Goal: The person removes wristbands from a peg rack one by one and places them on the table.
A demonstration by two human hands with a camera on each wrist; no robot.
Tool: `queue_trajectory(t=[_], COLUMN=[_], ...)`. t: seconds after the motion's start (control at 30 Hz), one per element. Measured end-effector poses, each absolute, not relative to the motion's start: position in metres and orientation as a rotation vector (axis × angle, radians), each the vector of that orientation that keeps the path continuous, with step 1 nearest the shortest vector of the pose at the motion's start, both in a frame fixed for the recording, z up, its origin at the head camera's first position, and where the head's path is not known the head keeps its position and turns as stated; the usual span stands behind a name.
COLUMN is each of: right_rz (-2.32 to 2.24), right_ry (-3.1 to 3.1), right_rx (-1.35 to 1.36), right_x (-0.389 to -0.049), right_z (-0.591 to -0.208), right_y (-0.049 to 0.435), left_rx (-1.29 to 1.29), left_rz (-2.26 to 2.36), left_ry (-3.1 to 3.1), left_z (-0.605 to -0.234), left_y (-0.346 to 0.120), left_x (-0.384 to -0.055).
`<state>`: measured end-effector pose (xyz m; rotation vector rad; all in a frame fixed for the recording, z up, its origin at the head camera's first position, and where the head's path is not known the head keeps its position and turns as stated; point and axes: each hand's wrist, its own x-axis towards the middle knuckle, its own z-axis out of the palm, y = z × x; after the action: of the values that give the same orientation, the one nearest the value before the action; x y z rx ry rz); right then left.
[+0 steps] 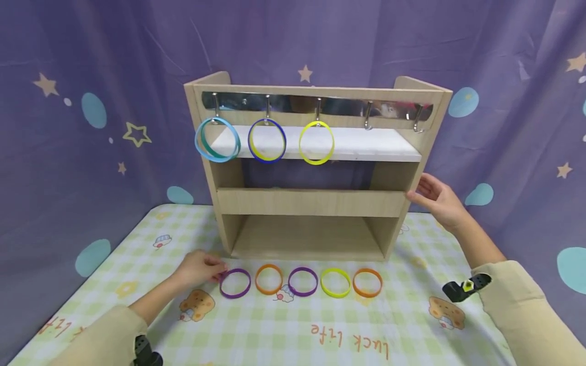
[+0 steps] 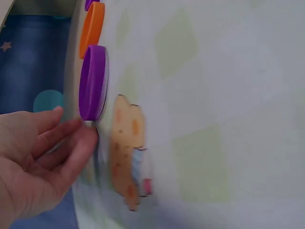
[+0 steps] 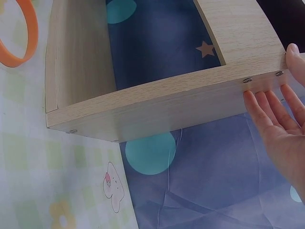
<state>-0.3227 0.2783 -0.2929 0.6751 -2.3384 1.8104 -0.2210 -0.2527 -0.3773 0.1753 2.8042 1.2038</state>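
Note:
My left hand [image 1: 200, 268] is at the leftmost purple wristband [image 1: 235, 296], its thumb and fingertips pinching the near end of the band [image 2: 94, 83] in the left wrist view. That band lies on the table in front of a wooden shelf [image 1: 309, 202]. On the shelf's right side panel rests my right hand [image 1: 440, 203]; its fingers lie fairly straight along the outer face, with the thumb [image 3: 292, 50] at the front edge. Along the table sit an orange wristband [image 1: 269, 293], another purple one [image 1: 303, 294], a yellow one [image 1: 335, 296] and a second orange one [image 1: 368, 295].
A metal strip with several hooks [image 1: 368, 122] runs across the shelf's top. Light and dark teal bands [image 1: 217, 159], a blue band with a yellow one [image 1: 267, 161], and a yellow band [image 1: 316, 162] hang from its left three hooks. A purple curtain [image 1: 137, 61] stands behind.

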Motion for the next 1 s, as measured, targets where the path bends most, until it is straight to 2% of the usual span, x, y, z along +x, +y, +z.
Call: queue_trajectory(t=[0.17,0.43,0.73,1.0], right_rz=[1.824,1.749,1.830,1.790], right_ry=[-2.333,-2.363,-2.273,-2.330], right_rx=[0.688,0.657,0.690,0.678], right_x=[-0.324,-0.324,-0.320,-0.325], right_z=[-0.294,-0.294,-0.292,-0.296], right_y=[0.280,0.280,0.285,0.280], left_rx=[0.338,0.595,0.648,0.455], left_rz=[0.990,1.097,1.895,2.566], left_ry=[2.985,2.986,2.816,2.331], left_z=[-0.360,-0.313,-0.253,-0.237], left_y=[-0.241,-0.187,-0.109,-0.077], left_x=[-0.226,-0.235,-0.248,-0.257])
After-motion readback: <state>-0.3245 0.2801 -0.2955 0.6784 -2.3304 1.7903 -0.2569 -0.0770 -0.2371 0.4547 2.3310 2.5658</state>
